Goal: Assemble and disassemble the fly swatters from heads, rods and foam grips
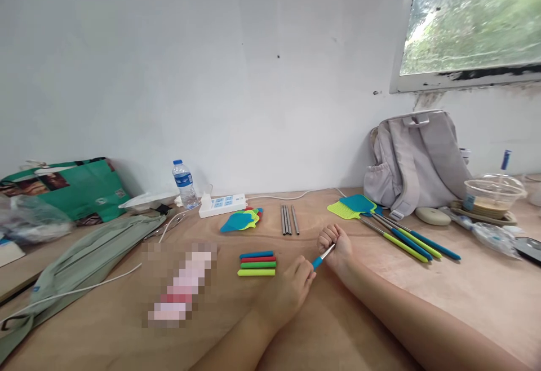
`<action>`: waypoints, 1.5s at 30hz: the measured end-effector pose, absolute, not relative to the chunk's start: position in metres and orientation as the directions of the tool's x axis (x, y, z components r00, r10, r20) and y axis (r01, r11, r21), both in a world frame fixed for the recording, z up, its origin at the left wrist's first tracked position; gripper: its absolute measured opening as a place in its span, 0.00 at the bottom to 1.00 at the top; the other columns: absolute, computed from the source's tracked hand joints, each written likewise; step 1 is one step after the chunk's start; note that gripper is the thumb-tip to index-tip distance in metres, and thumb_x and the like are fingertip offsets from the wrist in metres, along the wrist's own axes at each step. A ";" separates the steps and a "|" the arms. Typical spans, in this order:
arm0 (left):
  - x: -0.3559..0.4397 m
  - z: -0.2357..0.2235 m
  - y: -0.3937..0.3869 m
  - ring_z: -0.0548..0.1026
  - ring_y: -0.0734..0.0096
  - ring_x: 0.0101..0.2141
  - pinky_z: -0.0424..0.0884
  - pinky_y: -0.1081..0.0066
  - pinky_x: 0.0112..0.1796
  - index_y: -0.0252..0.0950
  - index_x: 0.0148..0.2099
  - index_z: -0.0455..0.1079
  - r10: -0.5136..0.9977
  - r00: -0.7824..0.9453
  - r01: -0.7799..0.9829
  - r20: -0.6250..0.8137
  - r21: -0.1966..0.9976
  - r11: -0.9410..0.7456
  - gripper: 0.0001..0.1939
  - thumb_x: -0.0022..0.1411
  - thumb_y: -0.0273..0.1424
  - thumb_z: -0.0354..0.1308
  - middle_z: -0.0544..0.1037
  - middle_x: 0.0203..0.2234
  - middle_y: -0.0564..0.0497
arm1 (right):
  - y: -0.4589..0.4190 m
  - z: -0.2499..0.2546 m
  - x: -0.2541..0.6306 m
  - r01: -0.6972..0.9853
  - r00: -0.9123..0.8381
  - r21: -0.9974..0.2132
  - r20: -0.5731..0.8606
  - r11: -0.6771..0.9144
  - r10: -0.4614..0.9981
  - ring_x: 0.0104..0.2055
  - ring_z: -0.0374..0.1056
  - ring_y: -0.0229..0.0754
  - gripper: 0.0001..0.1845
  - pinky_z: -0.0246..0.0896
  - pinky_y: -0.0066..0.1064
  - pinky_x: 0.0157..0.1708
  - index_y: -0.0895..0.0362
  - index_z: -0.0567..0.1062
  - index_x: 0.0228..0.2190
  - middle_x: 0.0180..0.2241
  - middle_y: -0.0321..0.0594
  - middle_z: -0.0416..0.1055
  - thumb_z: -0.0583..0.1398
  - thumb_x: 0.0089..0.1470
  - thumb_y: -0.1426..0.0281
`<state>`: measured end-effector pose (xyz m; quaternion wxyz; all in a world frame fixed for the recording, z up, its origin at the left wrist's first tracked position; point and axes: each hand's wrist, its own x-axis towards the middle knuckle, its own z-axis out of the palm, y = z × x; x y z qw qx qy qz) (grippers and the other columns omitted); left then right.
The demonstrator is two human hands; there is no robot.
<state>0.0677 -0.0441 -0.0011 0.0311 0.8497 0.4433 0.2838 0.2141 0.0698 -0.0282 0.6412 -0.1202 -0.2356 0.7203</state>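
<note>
Rod (323, 256) and blue sleeve are sitting between your two hands near the middle of the table (359, 326): your left hand (291, 289) is pinching the blue sleeve end in a narrow grip, and your right hand (336, 247) is closing in a fist around the bare metal part. You are handling something light and stiff; the metal looks smooth and likely slippery, while the blue sleeve looks rubbery and should give better hold, so that end is probably the safer place to take it.

Going left to right, a green bag (71, 188) is leaning against the wall, with a grey-green pouch (84, 258) and a white cable lying in front of it. A water bottle (184, 183) is standing beside a white power strip (222, 204). Nearer you, four coloured sleeves (257, 264) are lying stacked side by side, blue, red, green and yellow. Behind them, swatter heads (240, 220) are piled together, and bare metal rods (288, 220) are lying in a row just beside them. Right of your hands, finished fly swatters (393, 233) are lying fanned out, and a grey backpack (416, 159) is leaning on the wall. A plastic cup (492, 193) is standing at the far right.

You are working on bare plywood, flat and matte, under a white wall with a window (469, 21) at the upper right.
</note>
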 end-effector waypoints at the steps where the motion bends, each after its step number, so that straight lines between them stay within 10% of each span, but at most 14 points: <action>1: 0.069 -0.001 -0.045 0.68 0.72 0.28 0.63 0.73 0.30 0.38 0.34 0.59 0.762 0.466 0.736 0.450 0.280 -0.616 0.09 0.65 0.28 0.40 0.68 0.29 0.52 | 0.070 -0.030 0.214 -0.865 -0.153 -0.497 0.128 -0.070 0.980 0.11 0.36 0.30 0.24 0.39 0.24 0.10 0.56 0.41 0.13 0.10 0.28 0.39 0.48 0.54 0.71; 14: 0.069 0.004 -0.042 0.68 0.72 0.27 0.62 0.73 0.28 0.39 0.33 0.59 0.777 0.435 0.791 0.455 0.220 -0.571 0.09 0.64 0.29 0.40 0.69 0.28 0.52 | 0.064 -0.022 0.208 -0.852 -0.220 -0.503 0.095 -0.144 0.971 0.11 0.37 0.30 0.23 0.40 0.24 0.10 0.55 0.46 0.13 0.10 0.26 0.41 0.51 0.53 0.68; 19: 0.055 0.013 -0.034 0.69 0.67 0.28 0.63 0.70 0.29 0.38 0.34 0.59 0.795 0.280 0.820 0.539 0.296 -0.489 0.06 0.62 0.34 0.46 0.70 0.26 0.52 | 0.049 -0.018 0.188 -0.722 -0.380 -0.617 -0.025 -0.313 0.925 0.11 0.45 0.28 0.17 0.41 0.22 0.10 0.55 0.58 0.18 0.14 0.27 0.57 0.57 0.50 0.62; 26: -0.005 0.026 -0.015 0.69 0.68 0.26 0.66 0.69 0.31 0.39 0.29 0.59 0.776 -0.185 0.817 0.604 0.533 -0.220 0.14 0.64 0.35 0.38 0.67 0.22 0.53 | 0.060 -0.030 0.195 -0.685 -0.306 -0.670 -0.091 -0.285 0.948 0.07 0.39 0.27 0.17 0.35 0.23 0.07 0.54 0.56 0.17 0.10 0.25 0.54 0.56 0.51 0.63; 34: -0.059 -0.014 0.028 0.67 0.63 0.48 0.64 0.62 0.48 0.36 0.33 0.63 0.797 -0.286 0.846 0.532 0.531 -0.051 0.16 0.49 0.14 0.41 0.69 0.40 0.45 | 0.067 -0.028 0.203 -0.671 -0.311 -0.674 -0.120 -0.308 0.943 0.06 0.40 0.27 0.15 0.36 0.23 0.07 0.54 0.56 0.17 0.09 0.25 0.55 0.53 0.52 0.66; 45: -0.079 -0.039 0.048 0.66 0.53 0.51 0.61 0.58 0.52 0.29 0.41 0.72 0.877 -0.228 0.921 0.423 0.385 0.054 0.21 0.49 0.14 0.44 0.66 0.52 0.38 | 0.067 -0.028 0.202 -0.694 -0.279 -0.664 -0.106 -0.277 0.954 0.06 0.43 0.28 0.17 0.37 0.23 0.07 0.54 0.56 0.17 0.09 0.26 0.56 0.52 0.53 0.63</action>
